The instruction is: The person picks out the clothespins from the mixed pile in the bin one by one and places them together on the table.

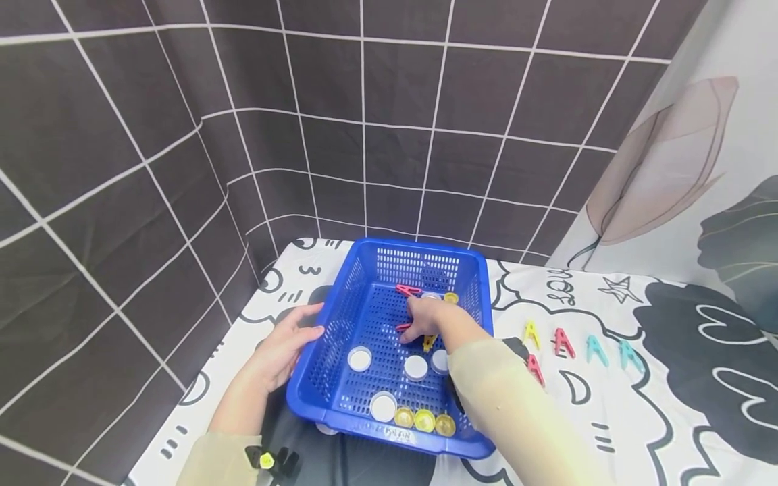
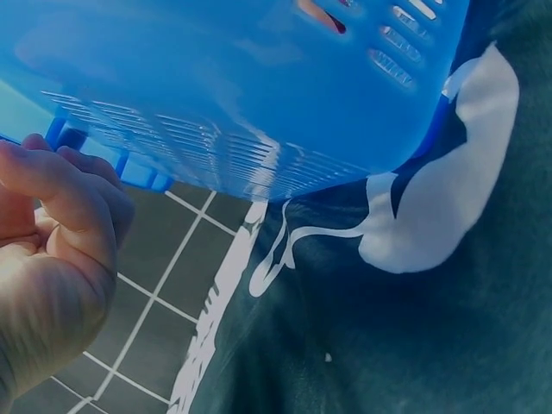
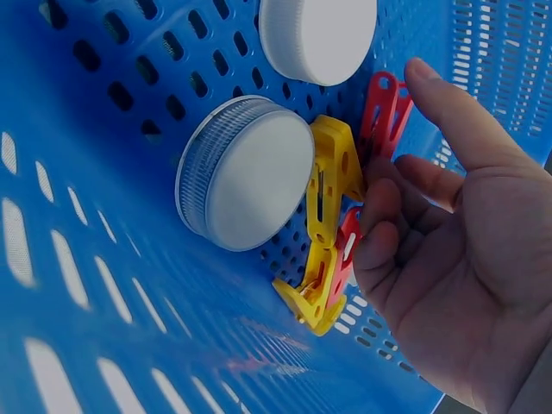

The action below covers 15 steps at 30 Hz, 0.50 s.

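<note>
My right grip, thumb and fingers apart, hangs inside the blue basket beside red clips and yellow clips; my left grip, thumb and forefinger parted, touches its rim.

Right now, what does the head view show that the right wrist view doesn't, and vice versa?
Only the head view shows the left hand, yellow caps and teal clothespins.

Only the right wrist view shows the palm of the right hand and the ridged side of a white cap.

Both show that hand, white caps, the blue basket, red clothespins and yellow clothespins.
</note>
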Motion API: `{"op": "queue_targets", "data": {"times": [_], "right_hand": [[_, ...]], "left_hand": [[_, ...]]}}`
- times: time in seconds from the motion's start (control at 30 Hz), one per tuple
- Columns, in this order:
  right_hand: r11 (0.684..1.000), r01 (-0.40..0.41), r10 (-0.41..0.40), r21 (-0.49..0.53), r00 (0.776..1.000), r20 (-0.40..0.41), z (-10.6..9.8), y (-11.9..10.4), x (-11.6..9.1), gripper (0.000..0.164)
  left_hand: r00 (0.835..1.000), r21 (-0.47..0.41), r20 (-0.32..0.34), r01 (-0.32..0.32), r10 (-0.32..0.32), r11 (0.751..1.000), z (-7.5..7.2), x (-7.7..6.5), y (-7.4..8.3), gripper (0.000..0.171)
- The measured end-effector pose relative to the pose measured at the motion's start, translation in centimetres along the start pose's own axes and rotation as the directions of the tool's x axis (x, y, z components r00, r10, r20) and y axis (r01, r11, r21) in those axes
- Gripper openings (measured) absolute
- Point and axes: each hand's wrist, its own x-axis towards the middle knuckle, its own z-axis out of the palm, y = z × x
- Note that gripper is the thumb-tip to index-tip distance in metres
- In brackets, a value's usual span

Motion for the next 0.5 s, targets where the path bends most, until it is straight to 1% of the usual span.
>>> {"op": "queue_targets", "data": {"times": [0.13, 0.23, 0.4, 0.5], "right_hand": [[0.998, 0.044, -0.044, -0.041, 0.999, -0.002, 0.09, 0.00, 0.23, 0.048], [0.996, 0.080, -0.080, -0.035, 0.997, 0.004, 0.15, -0.15, 0.33, 0.040], [0.992, 0.125, -0.126, 0.018, 0.992, 0.015, 0.26, -0.49, 0.40, 0.038], [0.992, 0.120, -0.119, 0.030, 0.993, -0.004, 0.20, -0.57, 0.43, 0.043]], "left_hand": [[1.000, -0.006, 0.002, -0.002, 0.002, 1.000, -0.09, -0.05, -0.04, 0.060], [1.000, -0.013, 0.004, 0.000, 0.000, 1.000, -0.13, -0.05, -0.08, 0.061], [1.000, -0.016, 0.006, -0.001, 0.001, 1.000, -0.14, 0.01, -0.14, 0.060], [1.000, -0.017, 0.010, -0.004, 0.004, 1.000, -0.11, 0.03, -0.11, 0.060]]}}
